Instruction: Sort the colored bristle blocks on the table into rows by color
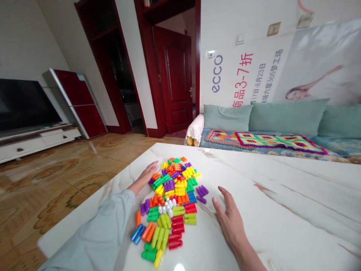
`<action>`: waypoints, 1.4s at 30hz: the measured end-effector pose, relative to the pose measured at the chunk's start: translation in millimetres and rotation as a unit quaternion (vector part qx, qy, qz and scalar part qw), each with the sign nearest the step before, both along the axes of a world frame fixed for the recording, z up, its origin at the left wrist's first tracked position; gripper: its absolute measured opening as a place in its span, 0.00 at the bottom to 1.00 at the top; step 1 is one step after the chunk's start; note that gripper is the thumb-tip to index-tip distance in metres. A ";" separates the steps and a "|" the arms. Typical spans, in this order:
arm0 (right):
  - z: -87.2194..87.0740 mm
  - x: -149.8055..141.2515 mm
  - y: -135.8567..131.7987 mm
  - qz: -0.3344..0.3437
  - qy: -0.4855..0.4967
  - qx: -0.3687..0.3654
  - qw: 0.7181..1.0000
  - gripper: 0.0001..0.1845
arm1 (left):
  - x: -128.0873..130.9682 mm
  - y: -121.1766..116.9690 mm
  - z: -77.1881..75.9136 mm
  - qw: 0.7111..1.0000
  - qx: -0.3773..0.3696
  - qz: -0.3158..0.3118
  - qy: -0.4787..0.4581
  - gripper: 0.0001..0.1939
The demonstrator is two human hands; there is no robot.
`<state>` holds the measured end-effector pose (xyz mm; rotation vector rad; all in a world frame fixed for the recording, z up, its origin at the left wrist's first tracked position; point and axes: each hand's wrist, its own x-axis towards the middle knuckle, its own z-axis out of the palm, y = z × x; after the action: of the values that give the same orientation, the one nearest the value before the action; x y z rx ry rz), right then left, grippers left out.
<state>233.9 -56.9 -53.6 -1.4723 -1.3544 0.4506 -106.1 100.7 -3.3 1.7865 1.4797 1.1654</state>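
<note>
A long heap of bright plastic bullet-shaped pieces (pixel 179 191) spreads over the white marbled table (pixel 282 210), many lying side by side in small groups. Red pieces (pixel 175 230), lime-green pieces (pixel 160 238) and blue pieces (pixel 138 233) lie at the near end, with small white pieces (pixel 168 205) in the middle. My left hand (pixel 148 172) rests along the heap's far left edge, fingers stretched out, beside orange and purple pieces. My right hand (pixel 229 214) is held apart from the heap, fingers spread and holding nothing; purple pieces (pixel 202 191) are nearest to it.
Behind the table stands a sofa with green cushions (pixel 287 116) and a crocheted cover (pixel 279 141). A dark red door (pixel 177 75) is ajar at the back. On the left are a red refrigerator (pixel 75 88) and a television (pixel 26 103) on a white cabinet (pixel 46 139).
</note>
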 end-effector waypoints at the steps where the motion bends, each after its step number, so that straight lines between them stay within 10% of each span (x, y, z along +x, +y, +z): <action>1: 0.4 -2.5 6.4 0.007 -0.020 -0.011 1.000 0.34 | -7.0 1.5 -7.6 1.000 -0.008 -0.003 -0.010 0.36; 13: 20.6 -39.8 153.8 0.206 -0.116 -0.103 0.966 0.33 | 16.9 23.8 -37.7 0.990 -0.048 -0.079 -0.110 0.36; 23: 19.7 -37.6 132.5 0.215 -0.195 -0.040 0.956 0.32 | 55.6 7.3 -29.0 0.994 -0.019 -0.081 0.076 0.30; 42: 6.3 74.7 43.0 0.086 -0.144 -0.068 0.984 0.38 | 188.7 -40.4 -24.9 0.979 -0.010 -0.147 0.142 0.27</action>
<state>308.6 -13.9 -47.3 -1.5832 -1.7181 0.4596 82.6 60.4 -28.3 2.1393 1.3086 0.7707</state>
